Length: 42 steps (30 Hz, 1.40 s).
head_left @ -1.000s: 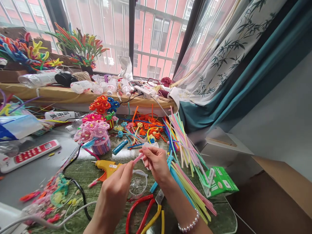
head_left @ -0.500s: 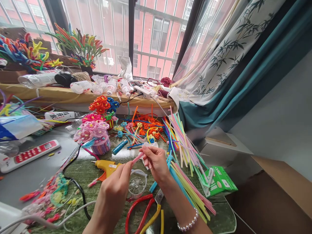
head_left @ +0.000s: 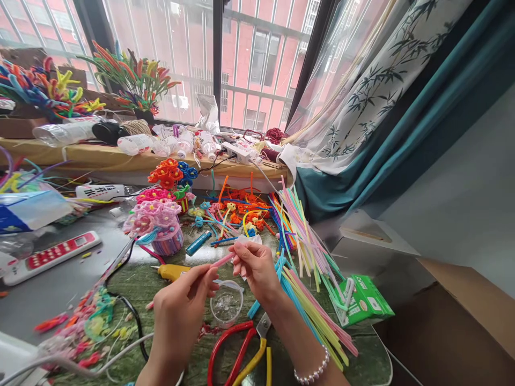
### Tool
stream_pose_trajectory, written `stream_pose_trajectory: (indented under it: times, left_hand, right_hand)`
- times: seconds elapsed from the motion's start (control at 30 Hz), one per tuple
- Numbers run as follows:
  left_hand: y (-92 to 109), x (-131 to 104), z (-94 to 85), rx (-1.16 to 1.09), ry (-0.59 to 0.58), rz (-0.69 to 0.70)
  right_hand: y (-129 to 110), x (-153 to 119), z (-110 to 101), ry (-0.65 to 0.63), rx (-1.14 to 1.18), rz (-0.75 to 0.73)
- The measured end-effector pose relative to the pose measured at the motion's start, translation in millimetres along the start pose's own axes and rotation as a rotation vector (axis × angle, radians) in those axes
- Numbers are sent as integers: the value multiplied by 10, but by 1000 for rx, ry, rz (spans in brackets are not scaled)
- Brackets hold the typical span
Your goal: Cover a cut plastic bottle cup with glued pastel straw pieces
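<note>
A short pink pipe cleaner (head_left: 222, 261) stretches between my two hands above the table. My left hand (head_left: 183, 300) pinches one end between thumb and fingertips. At the other end my right hand (head_left: 257, 271), with a beaded bracelet at the wrist, is closed on it; the tip is hidden by the fingers. Below them sits a clear round plastic dish (head_left: 226, 304). A yellow hot glue gun (head_left: 171, 271) lies partly behind my left hand. Scissors with red and yellow handles (head_left: 237, 348) lie under my right forearm.
Bundles of coloured pipe cleaners (head_left: 317, 316) lie on the right beside a green box (head_left: 366, 300). Pink pipe-cleaner flowers (head_left: 155, 217) stand in a pot near a teal lighter (head_left: 198, 243). A black cable (head_left: 134, 316) and scraps are at left.
My left hand has shifted left and its fingers have opened out somewhat, now holding the pipe cleaner by the fingertips. More of the strand shows. My right hand has barely moved.
</note>
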State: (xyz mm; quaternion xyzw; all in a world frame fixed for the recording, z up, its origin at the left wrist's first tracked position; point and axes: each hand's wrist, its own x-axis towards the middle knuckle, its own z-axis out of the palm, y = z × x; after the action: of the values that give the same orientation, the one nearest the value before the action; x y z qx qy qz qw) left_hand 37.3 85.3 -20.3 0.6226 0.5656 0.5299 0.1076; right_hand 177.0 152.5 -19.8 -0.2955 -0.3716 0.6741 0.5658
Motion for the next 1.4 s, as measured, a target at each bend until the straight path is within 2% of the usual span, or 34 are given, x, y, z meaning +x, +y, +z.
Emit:
stream_pose_trajectory:
  times: [0.07,0.13,0.27,0.33,0.43,0.6,0.67,0.8,1.0,1.07,1.1,1.17,1.3,1.4]
  left_hand:
    - [33,36,-20,-175,-59,-182]
    - [48,79,-58,-270,-131,-270]
    - [10,142,-135,-225,-276,-261]
    - [-11,155,-154,-134,-312,-213]
    - [-11,169,-165,3,-316,-83]
    - [7,199,-190,248,-203,286]
    - [-10,196,-199,287,-176,390]
    - [-42,142,-184,372,-135,503]
    - [37,39,-74,570,4,603]
    - [45,30,-68,496,19,529]
    - [41,32,-78,414,15,449]
    - [29,49,-123,180,-34,201]
    - [75,124,-235,-318,-214,-338]
    - [152,184,-275,-497,-277,-507]
  right_hand:
    - [-11,-7,-7,-44,-43,3]
    - [-37,-15,-23,-96,-167,-38]
    - [-99,-42,-57,-228,-637,-270]
    - [-111,-54,-67,-313,-825,-365]
    - [-108,-63,-80,-402,-982,-453]
    - [-111,-59,-104,-472,-1110,-571]
    - [-107,-61,-111,-494,-1131,-612]
    - [-58,-86,-108,-505,-1178,-699]
    - [6,-139,-65,-459,-1242,-762]
    - [-9,-148,-57,-440,-1213,-759]
    - [-22,-151,-55,-433,-1193,-754]
    - [-54,-156,-55,-435,-1149,-741]
    - [-108,-163,-49,-473,-1069,-723]
    - [-129,-164,-43,-507,-1039,-707]
